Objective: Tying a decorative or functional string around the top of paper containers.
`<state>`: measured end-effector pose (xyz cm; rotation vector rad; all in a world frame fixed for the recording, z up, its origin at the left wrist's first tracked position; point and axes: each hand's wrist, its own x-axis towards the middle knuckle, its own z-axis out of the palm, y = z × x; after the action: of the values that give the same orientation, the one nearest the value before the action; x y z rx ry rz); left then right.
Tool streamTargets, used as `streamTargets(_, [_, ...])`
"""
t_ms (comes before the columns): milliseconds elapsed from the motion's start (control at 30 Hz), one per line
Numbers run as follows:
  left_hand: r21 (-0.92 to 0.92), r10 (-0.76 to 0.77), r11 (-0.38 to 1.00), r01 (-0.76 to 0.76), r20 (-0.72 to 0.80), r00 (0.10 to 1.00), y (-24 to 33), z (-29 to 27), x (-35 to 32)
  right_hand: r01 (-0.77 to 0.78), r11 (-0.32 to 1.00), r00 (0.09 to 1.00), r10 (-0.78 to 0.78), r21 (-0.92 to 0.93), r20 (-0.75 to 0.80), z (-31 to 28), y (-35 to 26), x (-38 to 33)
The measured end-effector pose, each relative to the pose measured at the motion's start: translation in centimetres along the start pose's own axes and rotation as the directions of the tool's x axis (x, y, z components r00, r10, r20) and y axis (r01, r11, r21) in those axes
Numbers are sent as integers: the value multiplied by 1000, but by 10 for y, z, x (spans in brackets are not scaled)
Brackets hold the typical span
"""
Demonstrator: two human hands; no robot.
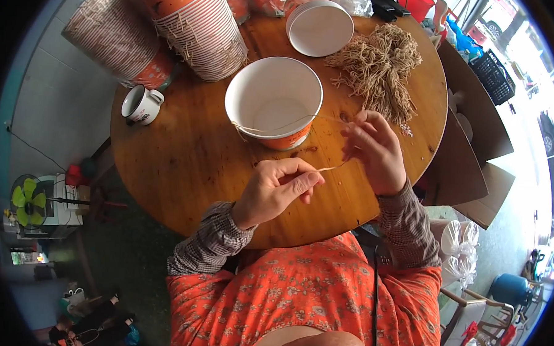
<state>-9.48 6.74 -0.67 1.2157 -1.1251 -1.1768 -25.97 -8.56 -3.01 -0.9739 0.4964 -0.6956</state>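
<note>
My left hand (275,188) pinches a thin tan string (331,168) between thumb and fingertips, in front of the bucket. To its right, my right hand (377,154) has its fingers curled around the same string, which spans the short gap between the hands. Another stretch of string runs from the right fingers to the white-lined orange paper bucket (274,89) and across its near rim. The bucket stands upright on the table, its inside facing me. A loose bundle of tan strings (380,69) lies on the table beyond my right hand.
Tall stacks of orange paper buckets (199,33) stand at the table's far left, some wrapped in plastic. A white mug (143,105) sits near the left edge. Another paper bucket (321,29) lies tilted at the back. An open cardboard box (454,143) stands right of the round wooden table (184,169).
</note>
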Motion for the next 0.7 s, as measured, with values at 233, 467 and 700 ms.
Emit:
streamTargets(233, [565,146,806,-176,99,984,25,0,6,60,944,956,40,-324,291,29,-7,-42])
streamTargets(467, [528,199,833,-165,-9,980,22,-7,-3,17,974,953,53,-227,298,23,13,-32])
streamTargets(700, [207,85,977,-55,-137,987,7,-8,-6,-21,987,966,61,-160,253,25,18,-30])
